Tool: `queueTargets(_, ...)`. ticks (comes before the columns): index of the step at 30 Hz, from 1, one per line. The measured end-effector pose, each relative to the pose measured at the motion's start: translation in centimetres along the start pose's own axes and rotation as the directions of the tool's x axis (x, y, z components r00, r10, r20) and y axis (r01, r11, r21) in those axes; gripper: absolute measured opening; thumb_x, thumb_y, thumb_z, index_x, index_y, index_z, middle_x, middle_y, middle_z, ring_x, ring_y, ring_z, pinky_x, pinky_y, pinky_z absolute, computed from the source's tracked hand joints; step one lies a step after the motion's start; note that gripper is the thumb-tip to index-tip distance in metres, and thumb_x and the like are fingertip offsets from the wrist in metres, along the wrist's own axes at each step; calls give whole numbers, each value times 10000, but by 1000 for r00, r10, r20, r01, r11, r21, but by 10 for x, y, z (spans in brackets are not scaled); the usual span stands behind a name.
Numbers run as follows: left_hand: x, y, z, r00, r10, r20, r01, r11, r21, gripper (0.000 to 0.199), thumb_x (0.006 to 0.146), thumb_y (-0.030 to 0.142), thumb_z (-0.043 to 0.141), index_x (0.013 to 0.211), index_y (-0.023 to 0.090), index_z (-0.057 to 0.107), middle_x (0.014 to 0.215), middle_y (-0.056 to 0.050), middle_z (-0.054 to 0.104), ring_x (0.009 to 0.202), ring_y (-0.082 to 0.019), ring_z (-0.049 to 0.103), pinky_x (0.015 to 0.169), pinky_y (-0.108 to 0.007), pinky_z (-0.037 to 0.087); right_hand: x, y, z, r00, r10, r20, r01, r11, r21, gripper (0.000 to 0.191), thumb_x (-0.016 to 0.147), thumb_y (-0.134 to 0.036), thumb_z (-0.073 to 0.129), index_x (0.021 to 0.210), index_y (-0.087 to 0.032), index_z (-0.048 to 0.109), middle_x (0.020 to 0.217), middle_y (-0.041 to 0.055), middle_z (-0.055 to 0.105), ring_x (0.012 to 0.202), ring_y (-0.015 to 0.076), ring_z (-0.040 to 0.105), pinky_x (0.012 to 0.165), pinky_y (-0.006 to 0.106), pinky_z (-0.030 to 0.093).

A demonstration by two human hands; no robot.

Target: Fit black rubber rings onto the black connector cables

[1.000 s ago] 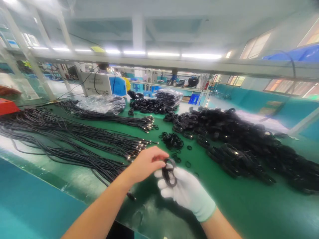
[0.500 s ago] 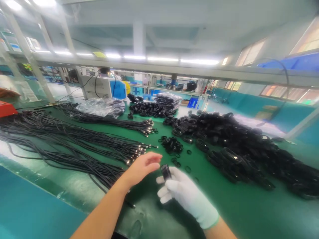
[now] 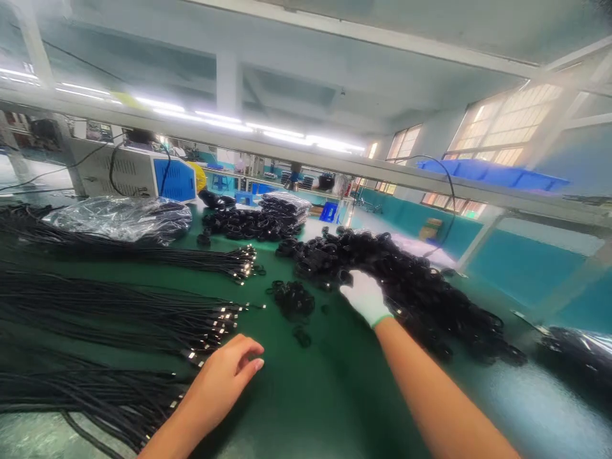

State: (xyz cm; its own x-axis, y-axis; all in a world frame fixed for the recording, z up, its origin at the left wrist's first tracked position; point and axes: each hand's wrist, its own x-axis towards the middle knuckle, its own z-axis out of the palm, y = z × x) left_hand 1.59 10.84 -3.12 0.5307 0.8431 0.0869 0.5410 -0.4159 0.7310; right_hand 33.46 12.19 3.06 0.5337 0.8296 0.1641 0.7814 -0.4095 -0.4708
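My left hand [image 3: 224,376] is bare and hovers over the green table beside the cable ends. Its fingers are loosely curled, with the thumb apart and nothing between them. My right hand [image 3: 367,296], in a white glove, reaches to the near edge of a big heap of coiled black cables [image 3: 411,274]. At its thumb and forefinger is a small coiled black cable [image 3: 345,276]; the other fingertips are hidden. Between the hands lies a small pile of black rings [image 3: 292,299], with a few loose rings [image 3: 301,336] nearer me.
Long black cables [image 3: 109,306] lie in bundles on the left, metal ends pointing right. Behind them sit a clear plastic bag [image 3: 119,218] and another heap of black coils [image 3: 239,223]. A shelf rail [image 3: 268,162] crosses above the table. Another plastic-wrapped bundle [image 3: 578,357] is far right.
My right hand has moved away and to the right with the coiled cable, from beside my left hand to the big heap. My left hand has drawn back leftward. The view has turned right.
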Motion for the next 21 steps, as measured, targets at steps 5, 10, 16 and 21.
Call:
queueTargets(5,0,1,2,999,-19,46,17,999,51,159,845,269,455,858,238,610,839,21,600,722,-155,575,659,-264,393,46,9,9,997,70,37,-60,973,-221,330,890,-326,543,1174,-158,525,1190,89,544,1019,220,567,851,434,486)
queueTargets(10,0,-2,4,998,-25,57,19,995,100,122,826,260,487,854,249,606,851,25,608,735,-155,576,651,-254,375,57,17,-6,996,49,72,-33,978,-207,325,891,-325,542,1168,-156,528,1171,87,554,993,211,578,831,418,498)
queueTargets(16,3,-5,7,999,34,40,-37,995,90,127,828,234,493,848,240,618,841,19,613,720,-152,577,637,-246,382,16,9,-53,996,-58,-67,54,997,-59,371,907,-328,500,1237,-158,486,1201,109,566,1071,226,564,917,430,454)
queueTargets(21,-9,18,13,987,156,31,-159,972,175,125,815,206,554,887,182,653,881,-49,639,762,-189,609,664,-272,428,-77,-35,-6,962,-266,57,256,956,146,462,843,-376,498,1260,-178,484,1191,106,622,1105,231,583,989,373,418)
